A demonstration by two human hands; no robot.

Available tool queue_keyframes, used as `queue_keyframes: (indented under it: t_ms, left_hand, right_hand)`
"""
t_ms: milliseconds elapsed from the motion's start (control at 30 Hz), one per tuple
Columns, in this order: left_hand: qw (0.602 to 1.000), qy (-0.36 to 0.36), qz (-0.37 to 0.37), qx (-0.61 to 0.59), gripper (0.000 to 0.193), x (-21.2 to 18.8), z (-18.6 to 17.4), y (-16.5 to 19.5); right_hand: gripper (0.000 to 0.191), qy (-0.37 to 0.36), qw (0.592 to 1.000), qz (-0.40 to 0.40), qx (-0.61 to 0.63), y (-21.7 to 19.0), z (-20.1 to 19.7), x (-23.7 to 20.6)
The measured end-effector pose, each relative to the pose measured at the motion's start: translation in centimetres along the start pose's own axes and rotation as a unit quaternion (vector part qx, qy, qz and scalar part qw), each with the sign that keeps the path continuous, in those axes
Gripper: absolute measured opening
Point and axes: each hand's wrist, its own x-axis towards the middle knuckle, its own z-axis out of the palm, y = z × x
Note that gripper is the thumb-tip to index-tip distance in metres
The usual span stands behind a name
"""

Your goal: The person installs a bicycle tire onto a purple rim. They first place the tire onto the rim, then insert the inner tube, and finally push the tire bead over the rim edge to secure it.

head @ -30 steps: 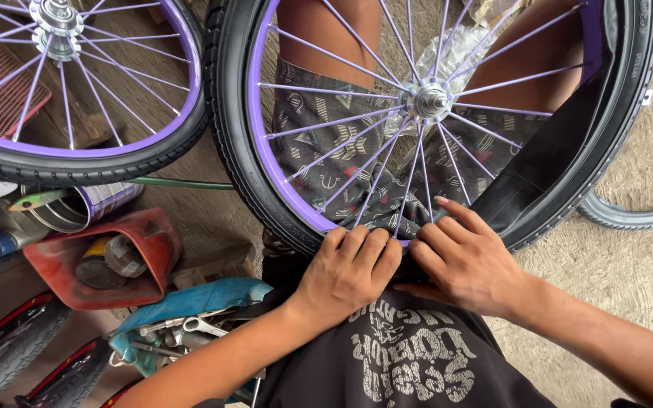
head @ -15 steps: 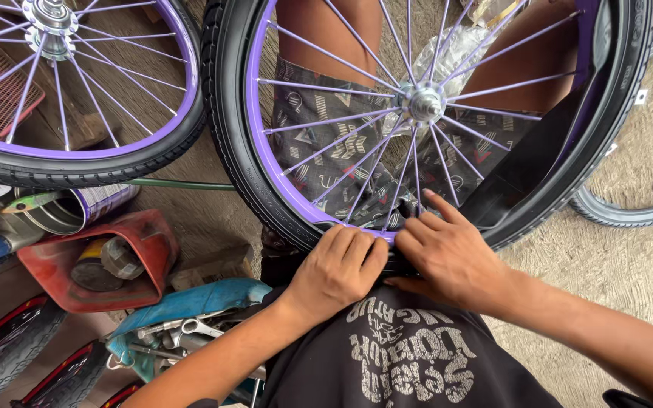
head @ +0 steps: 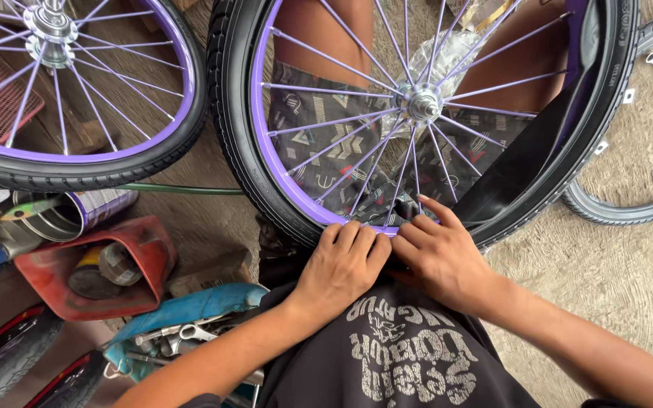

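Both hands sit slightly lower and closer together on the wheel's near edge than half a second ago; the wheel itself has barely shifted. Left hand (head: 341, 264) lies knuckles-up, fingers curled together and pressing down on the black tyre (head: 232, 143) at the bottom of the purple rim (head: 266, 162). Right hand (head: 444, 257) is beside it, fingers touching the left's, fingertips spread onto the rim edge; cannot tell whether either actually pinches anything underneath. Tyre is ribbed matte rubber, rim glossy painted metal, spokes thin purple wire meeting a shiny steel hub (head: 421, 102). Wheel lies roughly flat across the person's lap, hub above the hands in view, axle pointing toward the camera. On the right a smooth black rubber strip (head: 523, 162) peels away from the rim. Second purple wheel (head: 77, 113) at top left; red tray (head: 96, 268) and blue tray of wrenches (head: 183, 321) on the floor at left.
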Motion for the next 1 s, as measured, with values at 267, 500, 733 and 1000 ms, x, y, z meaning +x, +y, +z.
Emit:
queue_keyframes:
  t_ms: [267, 500, 733, 1000]
  left_hand:
    - [0.996, -0.077, -0.039, 0.006, 0.008, -0.1, 0.5, -0.5]
    - [0.998, -0.064, 0.018, -0.015, 0.006, 0.0, 0.5, -1.3]
    - [0.994, -0.064, 0.09, 0.007, 0.01, 1.6, -2.7, -3.5]
    - [0.974, -0.082, 0.19, 0.096, 0.011, 3.4, -10.6, -8.8]
  right_hand:
    - [0.034, -0.091, 0.995, -0.008, -0.032, 0.5, -0.2, 1.3]
    - [0.065, -0.031, 0.989, 0.005, -0.145, 2.1, -2.3, -1.3]
    - [0.055, -0.074, 0.991, 0.036, -0.106, 5.0, -5.4, -1.7]
    - [0.04, -0.177, 0.971, 0.046, -0.154, 3.9, -10.2, -1.7]
